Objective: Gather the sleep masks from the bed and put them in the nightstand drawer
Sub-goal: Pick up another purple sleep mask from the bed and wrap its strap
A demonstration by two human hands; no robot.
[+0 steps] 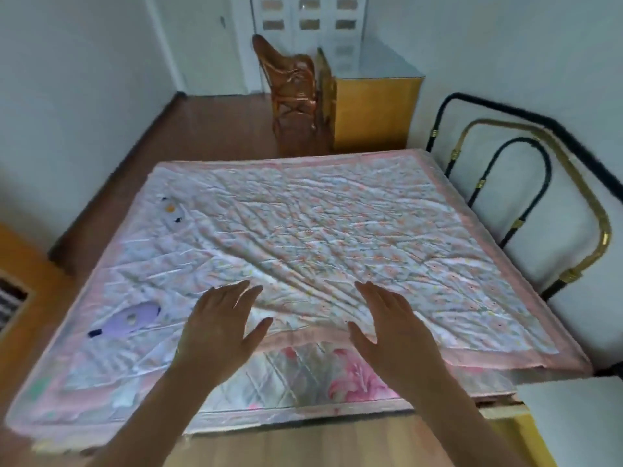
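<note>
Your left hand (pixel 219 328) and right hand (pixel 391 326) hover spread and empty over the bed's near edge (pixel 303 342). Gathering hasn't begun: the purple sleep mask (pixel 129 320) lies near-left, a white one (pixel 172 208) far-left. Reach left first.

A wicker chair (pixel 292 86) stands on the wooden floor (pixel 209 129) beyond the bed, just beside a yellow cabinet (pixel 374 109). A black and gold metal frame (pixel 526 203) leans at the right wall.
</note>
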